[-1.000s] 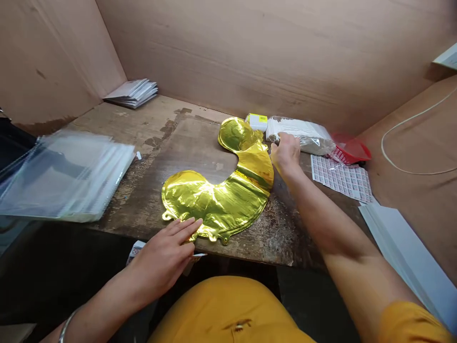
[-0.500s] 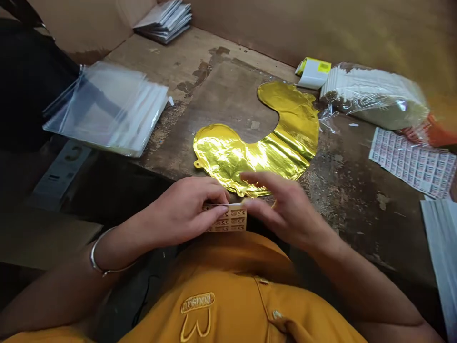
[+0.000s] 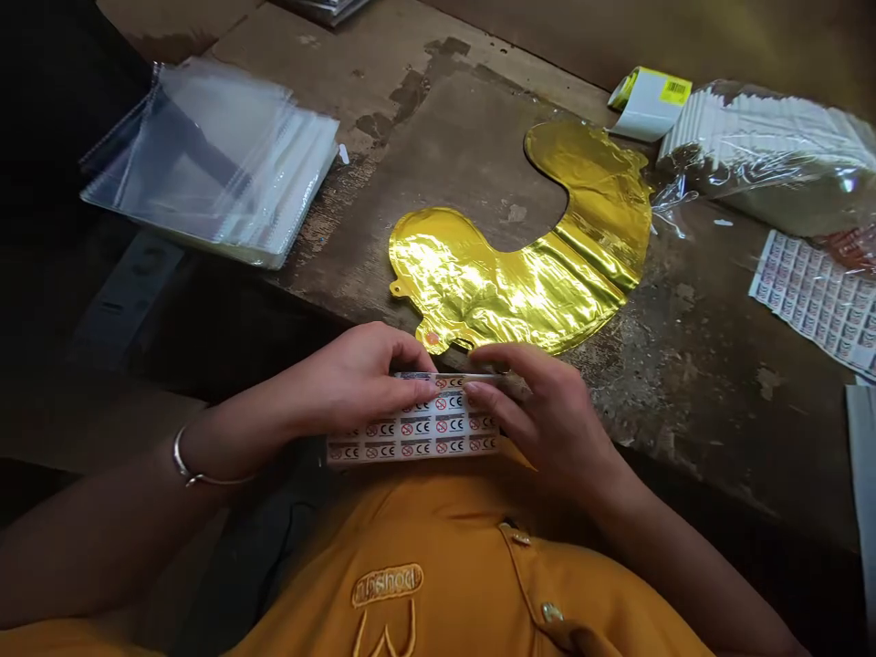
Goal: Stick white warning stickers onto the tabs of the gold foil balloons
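Note:
A small sheet of printed labels (image 3: 424, 426), with rows of CE marks and red round symbols, is held up just off the table's near edge. My left hand (image 3: 362, 379) pinches its upper left part between thumb and fingers. My right hand (image 3: 547, 401) is closed at the sheet's upper right, with the thumb on the printed face and the index finger at the top edge. Just beyond my hands lies a flat gold foil balloon (image 3: 520, 283), curved in shape, with small tabs on its near side. A reddish spot shows on one tab.
Clear plastic sleeves (image 3: 212, 173) are stacked at the left table edge. To the right are a bag of white sticks (image 3: 773, 146), a yellow-and-white folded label (image 3: 650, 100) and a larger sticker sheet (image 3: 814, 292). The table (image 3: 424, 137) is worn and stained.
The label sheet now faces me more fully, showing more rows. My right fingers have come closer together at its edge. The view has shifted, moving the table items up and mostly rightward.

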Available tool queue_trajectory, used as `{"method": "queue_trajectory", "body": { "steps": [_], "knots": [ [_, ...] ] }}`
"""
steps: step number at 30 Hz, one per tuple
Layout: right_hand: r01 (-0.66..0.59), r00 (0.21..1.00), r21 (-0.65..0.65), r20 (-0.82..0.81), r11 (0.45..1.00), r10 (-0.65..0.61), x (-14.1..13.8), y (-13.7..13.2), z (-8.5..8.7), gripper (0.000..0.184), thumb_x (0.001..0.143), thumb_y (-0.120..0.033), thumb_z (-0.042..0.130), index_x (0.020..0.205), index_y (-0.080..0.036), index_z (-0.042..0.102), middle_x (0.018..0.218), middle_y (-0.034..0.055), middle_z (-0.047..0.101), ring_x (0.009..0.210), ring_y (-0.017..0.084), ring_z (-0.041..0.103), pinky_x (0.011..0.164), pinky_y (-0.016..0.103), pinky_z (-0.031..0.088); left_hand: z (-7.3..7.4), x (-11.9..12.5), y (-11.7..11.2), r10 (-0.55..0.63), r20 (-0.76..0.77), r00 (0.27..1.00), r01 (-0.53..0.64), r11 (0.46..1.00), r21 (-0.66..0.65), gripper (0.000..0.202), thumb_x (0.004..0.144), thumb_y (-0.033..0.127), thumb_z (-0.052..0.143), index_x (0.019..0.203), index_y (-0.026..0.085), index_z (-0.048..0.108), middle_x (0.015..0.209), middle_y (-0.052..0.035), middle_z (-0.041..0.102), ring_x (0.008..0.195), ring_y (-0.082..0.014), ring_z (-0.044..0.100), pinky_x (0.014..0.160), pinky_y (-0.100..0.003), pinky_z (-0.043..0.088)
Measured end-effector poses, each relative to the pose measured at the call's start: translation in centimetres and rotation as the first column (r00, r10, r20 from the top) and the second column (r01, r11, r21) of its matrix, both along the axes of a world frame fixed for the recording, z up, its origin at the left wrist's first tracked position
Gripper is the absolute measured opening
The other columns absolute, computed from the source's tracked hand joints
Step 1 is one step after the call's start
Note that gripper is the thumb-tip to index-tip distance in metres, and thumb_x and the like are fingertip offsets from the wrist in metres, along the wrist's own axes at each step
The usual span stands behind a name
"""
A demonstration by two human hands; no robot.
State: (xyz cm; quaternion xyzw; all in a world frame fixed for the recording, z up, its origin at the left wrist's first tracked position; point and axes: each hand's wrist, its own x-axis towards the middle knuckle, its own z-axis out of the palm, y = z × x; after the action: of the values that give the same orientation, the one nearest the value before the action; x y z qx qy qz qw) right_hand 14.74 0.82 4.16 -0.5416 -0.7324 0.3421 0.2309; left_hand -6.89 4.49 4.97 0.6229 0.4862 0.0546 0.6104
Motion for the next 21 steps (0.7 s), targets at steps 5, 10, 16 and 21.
{"method": "queue_trajectory", "body": {
  "steps": [5, 10, 16, 21],
  "knots": [
    [-0.164, 0.979, 0.379, 0.173, 0.911, 0.104, -0.5, 0.5, 0.5, 0.020, 0.085, -0.023, 0.062, 0.103, -0.015, 0.068, 0.095, 0.0091, 0.065, 0.090, 0.019, 0.059, 0.080, 0.032, 0.050, 0.0, 0.3, 0.0, 0.000, 0.011, 1.000, 0.000, 1.000, 0.020, 0.019, 0.077, 0.035, 0.062, 0.079, 0.018, 0.070, 0.073, 0.0020, 0.069, 0.067, -0.0129, 0.060, 0.055, -0.019, 0.043],
    [-0.178, 0.981, 0.477, 0.157, 0.861, 0.116, -0.9, 0.6, -0.2, 0.008, 0.084, -0.018, 0.064, 0.089, -0.019, 0.069, 0.083, 0.0047, 0.069, 0.077, 0.017, 0.056, 0.072, 0.030, 0.050, 0.0, 0.4, 0.0, 0.021, 0.049, 0.999, -0.021, 1.000, -0.007, 0.020, 0.078, 0.036, 0.063, 0.079, 0.017, 0.070, 0.072, 0.0019, 0.069, 0.065, -0.0124, 0.059, 0.054, -0.018, 0.043],
    [-0.254, 0.959, 0.610, 0.258, 0.750, 0.115, -0.3, 0.0, -1.2, 0.019, 0.084, -0.020, 0.063, 0.101, -0.026, 0.067, 0.092, 0.0017, 0.073, 0.080, 0.018, 0.059, 0.072, 0.034, 0.045, -0.8, 0.1, -0.2, 0.119, 0.153, 0.981, -0.092, 0.980, -0.175, 0.019, 0.077, 0.035, 0.065, 0.077, 0.017, 0.069, 0.069, 0.0017, 0.068, 0.060, -0.0111, 0.059, 0.053, -0.019, 0.045],
    [-0.281, 0.949, 0.665, 0.298, 0.692, 0.100, 0.1, -0.1, -1.8, 0.033, 0.082, -0.021, 0.064, 0.114, -0.029, 0.061, 0.099, 0.0013, 0.072, 0.084, 0.019, 0.059, 0.073, 0.036, 0.044, -1.4, -0.1, -0.2, 0.127, 0.180, 0.975, -0.088, 0.973, -0.212, 0.020, 0.078, 0.037, 0.065, 0.079, 0.017, 0.068, 0.071, 0.0014, 0.067, 0.060, -0.0111, 0.058, 0.054, -0.020, 0.045]
  ]
}}
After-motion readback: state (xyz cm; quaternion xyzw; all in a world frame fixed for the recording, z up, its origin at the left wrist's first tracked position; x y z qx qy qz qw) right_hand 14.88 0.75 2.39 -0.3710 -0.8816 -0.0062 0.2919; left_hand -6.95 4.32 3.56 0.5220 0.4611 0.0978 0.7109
